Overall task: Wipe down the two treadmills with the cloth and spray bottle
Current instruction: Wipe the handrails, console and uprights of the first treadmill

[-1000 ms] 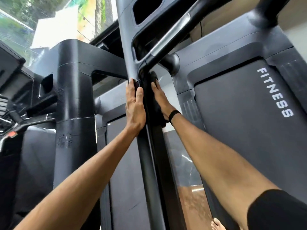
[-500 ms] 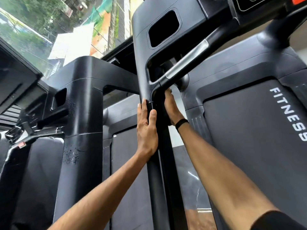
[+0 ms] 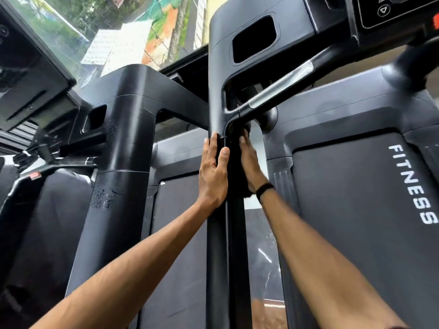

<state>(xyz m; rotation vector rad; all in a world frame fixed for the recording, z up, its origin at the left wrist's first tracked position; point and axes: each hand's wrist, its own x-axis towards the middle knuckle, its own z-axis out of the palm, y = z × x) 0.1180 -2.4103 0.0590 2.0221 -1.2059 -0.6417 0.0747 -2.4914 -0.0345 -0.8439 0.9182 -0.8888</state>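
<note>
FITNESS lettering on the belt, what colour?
White lettering on the dark grey belt, head view.

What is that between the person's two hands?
In the head view, a black upright post of the treadmill stands between the left hand and the right hand. A dark cloth seems to be wrapped round it there, though it is hard to tell apart.

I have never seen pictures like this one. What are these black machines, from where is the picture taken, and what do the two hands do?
The picture comes from a camera worn on the person's head, looking forward at their own arms. The black machines are two treadmills standing side by side: the right treadmill shows the word FITNESS on its belt. Both hands press on its upright post. The left hand lies flat on the post's left side. The right hand presses a dark cloth against the other side, with a black band on that wrist. No spray bottle is in view.
</note>
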